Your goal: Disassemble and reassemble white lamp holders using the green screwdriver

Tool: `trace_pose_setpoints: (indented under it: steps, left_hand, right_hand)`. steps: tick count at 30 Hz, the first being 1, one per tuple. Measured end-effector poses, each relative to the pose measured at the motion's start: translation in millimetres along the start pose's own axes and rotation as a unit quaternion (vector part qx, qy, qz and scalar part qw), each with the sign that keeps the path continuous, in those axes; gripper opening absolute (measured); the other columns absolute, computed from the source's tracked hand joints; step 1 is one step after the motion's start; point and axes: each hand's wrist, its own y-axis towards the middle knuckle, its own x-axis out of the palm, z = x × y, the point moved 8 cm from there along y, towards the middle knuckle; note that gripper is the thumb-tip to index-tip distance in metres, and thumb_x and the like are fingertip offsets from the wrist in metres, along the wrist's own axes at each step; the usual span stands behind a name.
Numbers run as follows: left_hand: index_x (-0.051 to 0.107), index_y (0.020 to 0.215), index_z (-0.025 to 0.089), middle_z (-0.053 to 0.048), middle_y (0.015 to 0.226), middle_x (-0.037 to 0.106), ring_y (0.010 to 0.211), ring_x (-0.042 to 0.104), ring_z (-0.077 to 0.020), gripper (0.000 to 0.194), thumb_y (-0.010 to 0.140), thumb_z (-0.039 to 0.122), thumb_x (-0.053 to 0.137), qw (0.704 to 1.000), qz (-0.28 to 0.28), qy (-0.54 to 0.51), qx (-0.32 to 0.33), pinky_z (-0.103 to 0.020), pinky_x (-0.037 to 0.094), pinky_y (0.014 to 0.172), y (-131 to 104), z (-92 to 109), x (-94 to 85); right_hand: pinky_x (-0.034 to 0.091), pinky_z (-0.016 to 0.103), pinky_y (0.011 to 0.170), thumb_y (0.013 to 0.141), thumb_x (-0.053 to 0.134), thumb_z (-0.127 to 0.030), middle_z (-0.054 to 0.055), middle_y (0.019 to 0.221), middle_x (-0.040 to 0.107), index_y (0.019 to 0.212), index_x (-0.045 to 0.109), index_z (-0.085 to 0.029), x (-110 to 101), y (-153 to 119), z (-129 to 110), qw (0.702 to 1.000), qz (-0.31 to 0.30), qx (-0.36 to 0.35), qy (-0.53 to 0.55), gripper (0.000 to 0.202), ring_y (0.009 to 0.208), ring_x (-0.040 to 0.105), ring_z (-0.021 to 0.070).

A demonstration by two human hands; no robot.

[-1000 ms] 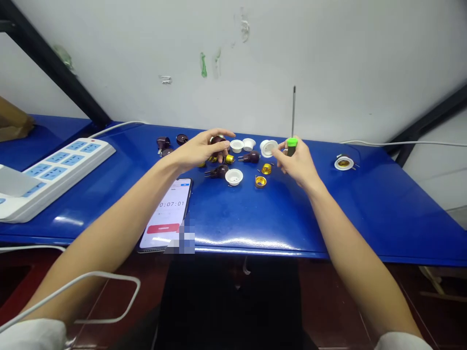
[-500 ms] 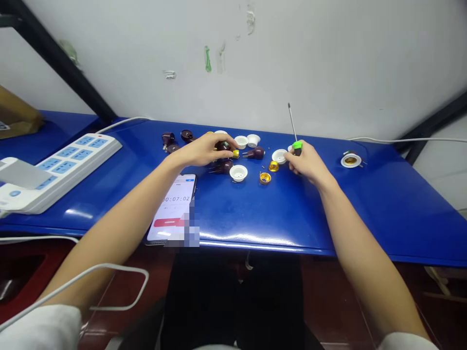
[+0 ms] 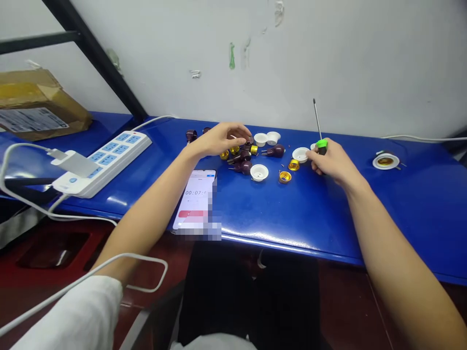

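Note:
My left hand hovers over a cluster of dark brown bulb-shaped plug parts at the back of the table. Its thumb and curved fingers are apart, with brown and gold pieces showing beneath; contact at the fingertips is unclear. A gold threaded ring lies just right of the fingertips. In my right hand is a screwdriver with a green-and-black handle, its shaft pointing up. Those fingers also touch or nearly touch a white cup. Gold rings and another white cup lie between my hands.
A phone showing a timer lies near the front edge. At left are a white power strip with a charger plugged in and a cardboard package. A white-rimmed gold part sits far right. White cable loops over my left arm.
The view has swung left, so things sit farther right and more of the package shows. My left hand has lifted slightly above the brown parts. The screwdriver is still in my right hand.

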Motion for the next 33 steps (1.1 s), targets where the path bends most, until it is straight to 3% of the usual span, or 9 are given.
trace_pose_setpoints:
  steps: [5, 10, 15, 24, 29, 33]
  left_hand:
    - [0.075, 0.12, 0.019, -0.009, 0.119, 0.079, 0.112, 0.073, -0.0211, 0.033, 0.094, 0.039, 0.07, 0.998, 0.044, 0.037, -0.01, -0.036, 0.056, 0.1, 3, -7, -8.1]
    - [0.075, 0.116, 0.017, -0.01, 0.116, 0.079, 0.106, 0.071, -0.0213, 0.028, 0.097, 0.034, 0.062, 0.987, 0.083, 0.141, 0.0, -0.037, 0.054, 0.098, 3, -9, -12.0]
    - [0.075, 0.117, 0.017, -0.012, 0.117, 0.077, 0.107, 0.069, -0.0238, 0.029, 0.098, 0.033, 0.059, 0.976, 0.079, 0.205, 0.01, -0.038, 0.053, 0.098, 5, -15, -11.5]
    - [0.074, 0.115, 0.018, -0.012, 0.115, 0.075, 0.108, 0.069, -0.0258, 0.031, 0.098, 0.039, 0.059, 0.973, 0.066, 0.221, 0.019, -0.04, 0.052, 0.099, 7, -16, -11.5]
    - [0.075, 0.113, 0.018, -0.013, 0.113, 0.074, 0.106, 0.069, -0.0264, 0.033, 0.097, 0.043, 0.059, 0.973, 0.068, 0.219, 0.017, -0.041, 0.053, 0.1, 8, -15, -13.6]
    - [0.075, 0.111, 0.02, -0.012, 0.111, 0.074, 0.105, 0.069, -0.0266, 0.033, 0.096, 0.045, 0.06, 0.973, 0.078, 0.216, 0.019, -0.042, 0.053, 0.101, 10, -17, -17.1]
  right_hand:
    - [0.038, 0.033, 0.051, 0.081, 0.067, -0.019, -0.003, 0.057, 0.058, 0.087, 0.048, -0.026, 0, 0, -2, 1.0, 0.0, -0.009, 0.011, 0.022, 0.047, 0.051, 0.0174]
    - [0.037, 0.032, 0.051, 0.084, 0.065, -0.018, -0.004, 0.055, 0.057, 0.086, 0.046, -0.027, 0, -2, -6, 1.0, -0.002, -0.01, 0.009, 0.021, 0.047, 0.05, 0.0167]
    - [0.038, 0.031, 0.05, 0.085, 0.065, -0.02, -0.004, 0.057, 0.058, 0.088, 0.047, -0.027, 0, 0, -3, 1.0, 0.001, -0.005, 0.014, 0.02, 0.047, 0.05, 0.017]
    - [0.038, 0.029, 0.049, 0.085, 0.065, -0.022, -0.005, 0.057, 0.057, 0.089, 0.049, -0.026, -1, 4, -1, 1.0, 0.0, -0.021, 0.014, 0.017, 0.046, 0.05, 0.0152]
    - [0.041, 0.028, 0.05, 0.085, 0.064, -0.024, -0.006, 0.062, 0.056, 0.09, 0.048, -0.026, -23, 10, 1, 0.995, 0.076, -0.019, 0.067, 0.018, 0.048, 0.051, 0.0145]
    - [0.05, 0.03, 0.059, 0.086, 0.062, -0.025, 0.0, 0.08, 0.062, 0.104, 0.055, -0.023, -52, 20, 12, 0.98, 0.166, -0.012, 0.104, 0.019, 0.062, 0.059, 0.0163]
